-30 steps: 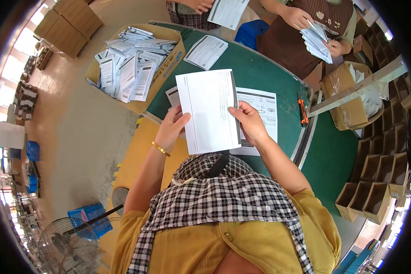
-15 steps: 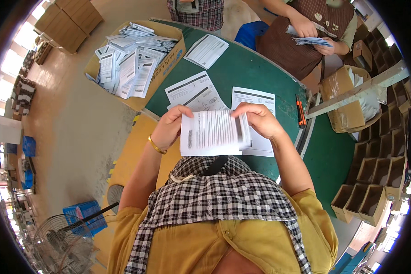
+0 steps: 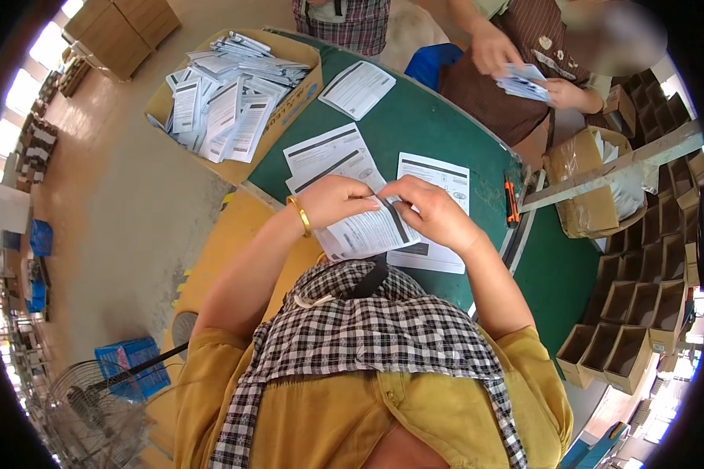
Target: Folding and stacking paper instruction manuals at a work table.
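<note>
A folded printed paper [image 3: 364,234] lies between my two hands near the table's front edge. My left hand [image 3: 338,202] has its fingers closed on the paper's upper part, thumb pointing right. My right hand [image 3: 434,213] grips the same paper beside it, fingers bent and meeting the left hand's tips. Under and behind them rest printed sheets [image 3: 325,144], with another sheet [image 3: 434,168] to the right. A stack of folded papers [image 3: 356,87] sits farther back. An orange-and-black cutter [image 3: 512,202] lies at the right.
A carton heaped with folded papers [image 3: 235,117] stands left on the green table [image 3: 477,133]. Across it, a co-worker [image 3: 524,35] holds papers; another person [image 3: 340,23] stands behind. Right are a metal bar [image 3: 602,170], a carton [image 3: 583,211] and cardboard bins [image 3: 610,352]. A fan [image 3: 86,399] stands lower left.
The paper held up flat has been lowered, folded and turned diagonal. My left hand moved rightward to meet my right hand at its top. The co-worker's hands shifted over their papers.
</note>
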Tool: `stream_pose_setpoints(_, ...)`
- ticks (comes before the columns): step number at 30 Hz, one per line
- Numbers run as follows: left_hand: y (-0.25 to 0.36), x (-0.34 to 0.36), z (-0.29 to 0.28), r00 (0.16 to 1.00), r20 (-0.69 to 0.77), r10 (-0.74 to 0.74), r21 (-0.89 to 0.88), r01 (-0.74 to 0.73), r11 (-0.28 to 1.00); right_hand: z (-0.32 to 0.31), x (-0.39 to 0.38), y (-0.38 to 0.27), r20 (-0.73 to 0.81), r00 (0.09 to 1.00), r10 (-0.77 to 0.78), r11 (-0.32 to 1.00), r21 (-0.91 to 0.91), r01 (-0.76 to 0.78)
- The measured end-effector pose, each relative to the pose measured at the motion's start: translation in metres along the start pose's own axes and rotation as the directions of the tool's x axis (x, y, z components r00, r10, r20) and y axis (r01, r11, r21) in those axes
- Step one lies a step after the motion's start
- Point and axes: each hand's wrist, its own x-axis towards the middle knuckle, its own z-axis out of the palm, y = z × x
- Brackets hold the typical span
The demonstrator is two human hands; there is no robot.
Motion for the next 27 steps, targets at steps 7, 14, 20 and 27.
stream_pose_setpoints(7, -0.017, -0.009, 0.011, 0.994, -0.102, -0.026, 0.168, 0.043, 0.985, 0.023, -0.013, 0.021, -0.285, 0.951, 0.124, 0.992, 0.025, -0.122)
stream_pose_setpoints(14, -0.044, -0.030, 0.009, 0.984, -0.135, -0.115, 0.034, 0.121, 0.992, 0.017, -0.019, 0.036, -0.439, 0.854, 0.280, 0.953, 0.017, -0.303)
stream_pose_setpoints(20, -0.079, -0.051, -0.054, 0.864, -0.376, -0.334, -0.146, 0.301, 0.942, -0.009, -0.008, 0.082, -0.642, 0.717, 0.272, 0.892, -0.112, -0.439)
stream_pose_setpoints(27, -0.038, -0.007, -0.030, 0.965, -0.022, -0.261, 0.168, 0.261, 0.950, 0.022, 0.028, 0.051, -0.446, 0.866, 0.229, 0.964, -0.021, -0.265)
